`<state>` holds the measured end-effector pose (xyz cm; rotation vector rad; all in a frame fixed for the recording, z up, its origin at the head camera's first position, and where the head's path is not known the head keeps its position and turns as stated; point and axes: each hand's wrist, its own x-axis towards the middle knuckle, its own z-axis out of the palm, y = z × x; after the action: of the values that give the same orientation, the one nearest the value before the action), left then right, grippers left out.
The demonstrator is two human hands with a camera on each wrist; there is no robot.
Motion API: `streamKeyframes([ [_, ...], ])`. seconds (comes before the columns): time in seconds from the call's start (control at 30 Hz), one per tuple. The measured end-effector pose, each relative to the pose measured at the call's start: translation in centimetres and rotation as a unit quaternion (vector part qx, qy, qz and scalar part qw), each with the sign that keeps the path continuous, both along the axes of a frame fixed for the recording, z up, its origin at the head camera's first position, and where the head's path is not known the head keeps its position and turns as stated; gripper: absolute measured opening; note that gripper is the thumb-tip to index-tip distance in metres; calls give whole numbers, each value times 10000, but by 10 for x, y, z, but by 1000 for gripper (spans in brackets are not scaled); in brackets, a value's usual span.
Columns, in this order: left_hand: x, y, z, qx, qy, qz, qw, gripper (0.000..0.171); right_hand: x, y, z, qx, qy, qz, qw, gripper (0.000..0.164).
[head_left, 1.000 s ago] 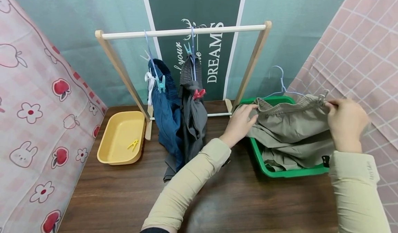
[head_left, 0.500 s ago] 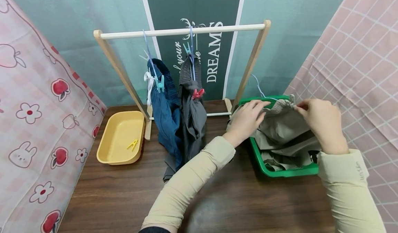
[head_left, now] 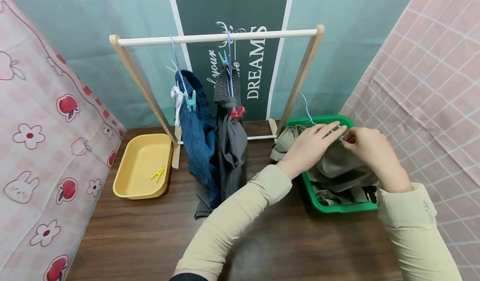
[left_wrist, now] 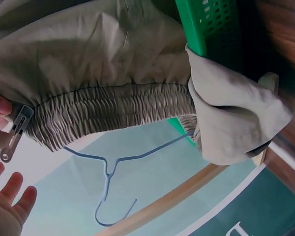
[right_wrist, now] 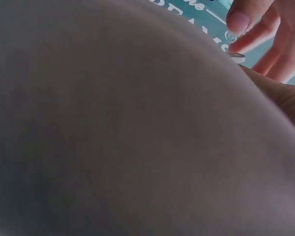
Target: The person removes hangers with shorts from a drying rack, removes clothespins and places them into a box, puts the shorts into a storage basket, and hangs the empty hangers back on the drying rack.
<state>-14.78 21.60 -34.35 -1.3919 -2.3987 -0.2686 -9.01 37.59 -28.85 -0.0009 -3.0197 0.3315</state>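
Observation:
Grey-beige elastic-waist pants lie partly in a green basket, some cloth hanging over its left rim. A blue hanger sits inside the waistband; its hook shows above the basket. A grey clip is at one end of the waistband. My right hand pinches the waistband end beside this clip, though the exact contact is partly hidden. My left hand reaches over the waistband, fingers stretched and spread near the right hand. In the right wrist view, a sleeve or arm blocks most of the picture.
A wooden rack with a white rail stands behind. Blue pants and dark grey pants hang from it on clipped hangers. At left, a yellow tray holds a yellow clip. Patterned cloths border both sides.
My right hand has moved left with the waistband end, towards the left hand. The left hand has moved slightly right, and the hanger's hook has swung left and lower.

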Motion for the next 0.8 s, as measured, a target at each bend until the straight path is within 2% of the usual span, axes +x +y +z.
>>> streamKeyframes([
  [0.13, 0, 1, -1, -298, 381, 55, 9988, 47, 1, -3, 0, 91, -33, 88, 9999, 14],
  [0.3, -2, -2, -5, -41, 1127, 132, 9935, 34, 3, -4, -1, -8, -101, 62, 9999, 15],
  [0.43, -3, -4, -7, 58, 1400, 148, 9900, 29, 2, -3, -3, -70, -87, 80, 9999, 13],
  [0.57, -4, -6, -9, 261, 1404, 167, 9896, 26, 2, -3, -4, -101, -59, 75, 9999, 12],
  [0.8, -4, -6, -11, 1061, 575, 266, 9923, 22, 2, -4, -7, -262, -63, 163, 9995, 10],
])
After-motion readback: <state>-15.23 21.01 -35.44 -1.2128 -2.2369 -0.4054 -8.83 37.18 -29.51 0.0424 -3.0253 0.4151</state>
